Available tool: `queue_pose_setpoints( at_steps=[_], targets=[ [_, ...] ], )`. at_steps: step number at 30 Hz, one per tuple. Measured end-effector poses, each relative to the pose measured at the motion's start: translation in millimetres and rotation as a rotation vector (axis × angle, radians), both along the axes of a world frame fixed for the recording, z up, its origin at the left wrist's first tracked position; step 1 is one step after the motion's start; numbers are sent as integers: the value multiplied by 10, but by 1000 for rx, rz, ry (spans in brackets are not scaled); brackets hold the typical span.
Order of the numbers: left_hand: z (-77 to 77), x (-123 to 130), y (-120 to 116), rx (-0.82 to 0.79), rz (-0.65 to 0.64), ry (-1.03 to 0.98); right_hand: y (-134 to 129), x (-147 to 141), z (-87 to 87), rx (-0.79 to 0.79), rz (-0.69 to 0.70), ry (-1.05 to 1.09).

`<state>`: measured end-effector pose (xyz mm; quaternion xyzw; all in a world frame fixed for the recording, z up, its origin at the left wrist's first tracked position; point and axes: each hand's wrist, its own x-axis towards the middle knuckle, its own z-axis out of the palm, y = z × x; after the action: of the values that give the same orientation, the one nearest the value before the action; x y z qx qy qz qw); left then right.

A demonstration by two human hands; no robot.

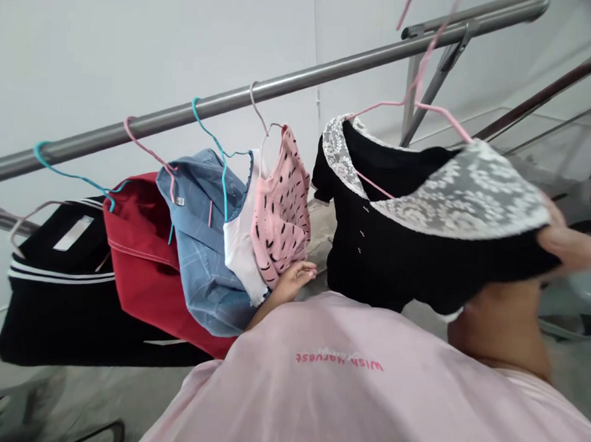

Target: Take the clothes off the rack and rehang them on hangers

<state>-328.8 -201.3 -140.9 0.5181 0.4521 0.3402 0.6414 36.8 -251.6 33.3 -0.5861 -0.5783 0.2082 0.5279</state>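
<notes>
A black short-sleeved blouse [383, 253] with a wide white lace collar [487, 193] spreads out in front of me on a pink wire hanger [445, 113]. My right hand [569, 244], somewhat blurred, is closed on the blouse at its right shoulder, thumb on top. The hanger's hook rises past the rail and leaves the top of the view, so whether it rests there is unclear. Low beside a pink top with black marks [283, 213], my left hand [297, 278] has its fingers loosely extended and holds nothing visible.
A metal rail [304, 78] slopes up to the right before a pale wall. On it hang a white garment [241, 251], a blue checked garment [203, 262], a red garment [144, 238] and a black garment with white stripes [70, 307]. Metal bars [543, 106] stand at right.
</notes>
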Motion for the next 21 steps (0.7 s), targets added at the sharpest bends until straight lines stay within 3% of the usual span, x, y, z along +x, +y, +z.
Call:
queue_pose_setpoints(
  at_steps=[3, 7, 11, 17, 19, 21],
  targets=[
    [-31, -45, -26, -1, -25, 10, 333, -442, 155, 244, 176, 424],
    [-65, -113, -71, -58, -46, 47, 766, -877, 178, 294, 379, 659],
    [-86, -178, -154, -97, -55, 56, 905, -1027, -39, 279, 438, 779],
    [-187, -165, -217, -172, -70, 126, 932, -1001, -329, 228, 464, 763],
    [-199, -110, -219, -184, -86, 145, 1024, -945, -511, 209, 383, 736],
    [-178, -47, -223, -179, -117, 163, 1120, -859, -801, 41, 200, 703]
  ],
)
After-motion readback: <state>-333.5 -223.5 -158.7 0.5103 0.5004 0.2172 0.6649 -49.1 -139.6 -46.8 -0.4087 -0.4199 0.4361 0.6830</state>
